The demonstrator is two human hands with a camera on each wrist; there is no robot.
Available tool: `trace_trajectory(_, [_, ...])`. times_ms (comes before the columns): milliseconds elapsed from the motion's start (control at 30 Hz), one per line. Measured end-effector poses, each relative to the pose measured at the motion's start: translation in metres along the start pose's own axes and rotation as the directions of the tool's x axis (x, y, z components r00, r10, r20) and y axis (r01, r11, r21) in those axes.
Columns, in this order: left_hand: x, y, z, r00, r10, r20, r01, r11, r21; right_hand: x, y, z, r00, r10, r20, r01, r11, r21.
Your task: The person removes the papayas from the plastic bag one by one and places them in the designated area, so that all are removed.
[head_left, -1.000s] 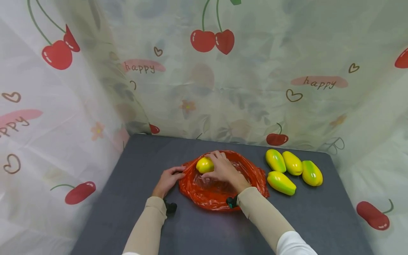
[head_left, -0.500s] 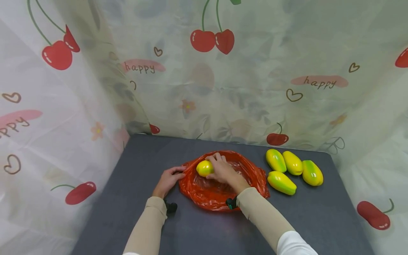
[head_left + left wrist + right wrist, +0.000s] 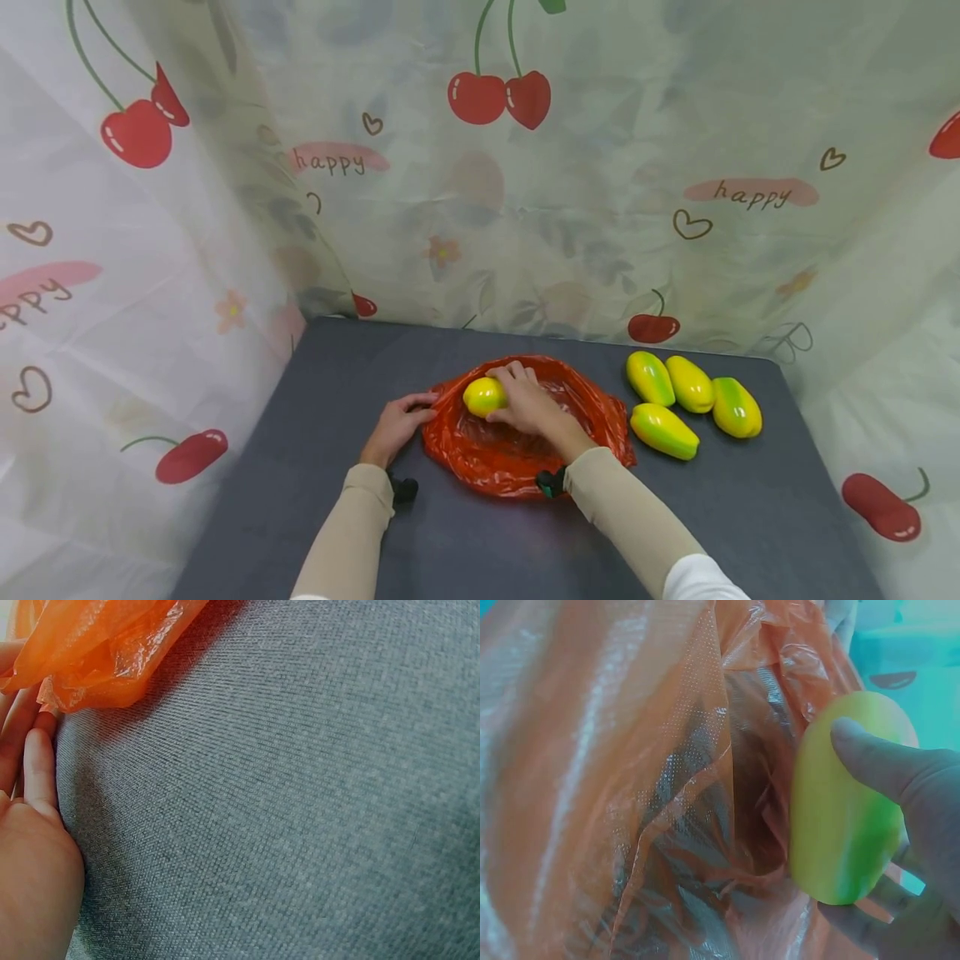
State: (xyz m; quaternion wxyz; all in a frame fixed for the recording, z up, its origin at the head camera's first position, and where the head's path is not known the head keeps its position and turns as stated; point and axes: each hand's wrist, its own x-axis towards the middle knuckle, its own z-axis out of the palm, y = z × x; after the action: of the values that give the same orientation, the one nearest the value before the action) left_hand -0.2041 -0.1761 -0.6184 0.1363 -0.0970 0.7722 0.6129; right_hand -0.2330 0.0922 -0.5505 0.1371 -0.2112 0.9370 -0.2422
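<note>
A thin red plastic bag (image 3: 480, 471) lies spread with its mouth up on the dark grey table. My right hand (image 3: 528, 404) grips a yellow-green mango (image 3: 483, 397) over the left part of the bag's mouth. In the right wrist view the thumb lies along the mango (image 3: 840, 817), with fingers behind and under it; the bag (image 3: 675, 787) is beside it. My left hand (image 3: 393, 429) is at the bag's left rim. The left wrist view has the bag's edge (image 3: 112, 667) pinched by the left hand (image 3: 37, 862), its fingertips partly hidden.
Several more yellow-green mangoes (image 3: 691, 385) lie grouped right of the bag on the table (image 3: 480, 550). A white curtain (image 3: 570, 167) printed with cherries hangs close behind the table and along both sides.
Very little differs. The right hand and mango have shifted slightly down over the bag since a second ago, and the mango's end shows a bit more. The left hand stays put.
</note>
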Motion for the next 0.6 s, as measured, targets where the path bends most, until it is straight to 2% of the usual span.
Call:
trace_trajectory(267, [0.0,0.004,0.001,1.0,-0.023,-0.013,0.023,1.0,0.015,-0.014,-0.003,-0.014,0.999,0.001,-0.045,0.001,0.999,0.046])
trace_trajectory(600, [-0.002,0.004,0.001,1.0,0.009,0.002,-0.009,1.0,0.004,-0.032,0.001,-0.021,0.993,0.015,-0.12,-0.005,0.996,0.086])
